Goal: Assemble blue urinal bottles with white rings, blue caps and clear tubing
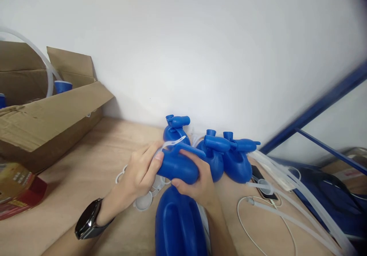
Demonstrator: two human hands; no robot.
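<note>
At frame centre, white strap (173,142) is pinched by left hand (141,170), blue part (180,167) clasped by right hand (200,183); strap could slip if pinch loosened.

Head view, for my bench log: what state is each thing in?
Blue piece: held in left hand and right hand
Strap: one end free
Rear bottles: upright
Front bottle: stance unclear
Caps: lying loose
Box: open
Box tube: arched
Watch: worn, screen dark
Phone: flat, screen dark
Cable: loosely looped
Red pack: open or shut unclear
</note>
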